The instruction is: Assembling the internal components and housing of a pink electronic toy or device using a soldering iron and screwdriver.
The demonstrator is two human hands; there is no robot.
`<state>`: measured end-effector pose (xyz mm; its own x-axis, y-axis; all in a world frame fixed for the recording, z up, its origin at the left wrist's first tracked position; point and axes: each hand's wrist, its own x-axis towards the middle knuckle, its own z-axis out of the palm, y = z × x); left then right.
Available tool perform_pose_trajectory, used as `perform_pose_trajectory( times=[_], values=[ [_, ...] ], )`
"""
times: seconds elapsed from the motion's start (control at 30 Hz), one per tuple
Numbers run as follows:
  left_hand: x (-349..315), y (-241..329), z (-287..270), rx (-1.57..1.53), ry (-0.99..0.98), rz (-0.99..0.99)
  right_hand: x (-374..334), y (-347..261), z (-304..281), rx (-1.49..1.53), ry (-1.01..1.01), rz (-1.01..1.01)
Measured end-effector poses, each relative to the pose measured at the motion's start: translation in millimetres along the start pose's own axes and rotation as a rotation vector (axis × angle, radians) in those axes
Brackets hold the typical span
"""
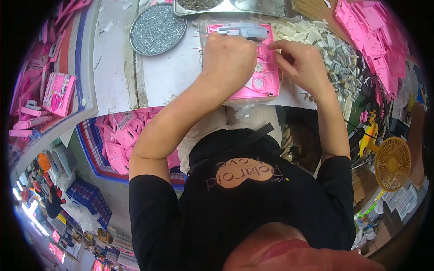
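Observation:
A pink plastic casing point(270, 90) lies on the worktable under my hands, with round white rings and thin red wires showing in it. Across its far end sits a grey plastic part point(253, 33). My left hand point(230, 58) is closed in a fist over the casing's left and middle; whatever its fingers hold is hidden beneath it. At the casing's right edge is my right hand point(305, 65), its fingers bent and their tips drawn in near a red wire. I cannot make out what is between them.
A round tray point(158, 50) of small screws stands to the left. A metal tray point(217, 10) of small parts is beyond the casing. Loose white and grey pieces point(337, 63) heap at the right, beside stacked pink shells point(375, 40). Lower left, a basket point(97, 160) holds pink parts.

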<state>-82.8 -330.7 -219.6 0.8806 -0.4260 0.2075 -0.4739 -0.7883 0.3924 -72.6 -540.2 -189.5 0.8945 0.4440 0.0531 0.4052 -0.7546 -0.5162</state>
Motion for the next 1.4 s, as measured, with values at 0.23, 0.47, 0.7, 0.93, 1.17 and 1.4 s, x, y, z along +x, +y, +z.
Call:
perform_pose_trajectory(
  times=[0.23,0.47,0.7,0.93,1.17,1.4],
  values=[
    [6.2,3.8,-1.5,-0.09,-0.087,-0.1,-20.8,14.6,7.5,0.109,0.061,0.014],
    [6.0,7.2,-5.6,-0.194,-0.04,-0.178,-29.4,25.1,12.1,0.19,0.121,-0.028],
    [13.3,19.2,-11.2,0.183,-0.086,-0.085,-38.2,33.3,11.8,0.176,0.159,-0.097],
    [25.9,30.7,-10.3,0.382,-0.234,0.01,-43.8,37.9,7.2,0.184,0.186,-0.16],
    [21.6,20.2,-11.1,0.417,-0.134,0.037,-49.0,43.2,0.1,0.158,0.201,-0.194],
    [11.2,13.3,-4.0,0.304,0.015,0.077,-52.8,45.7,5.1,0.164,0.195,-0.228]
  ],
)
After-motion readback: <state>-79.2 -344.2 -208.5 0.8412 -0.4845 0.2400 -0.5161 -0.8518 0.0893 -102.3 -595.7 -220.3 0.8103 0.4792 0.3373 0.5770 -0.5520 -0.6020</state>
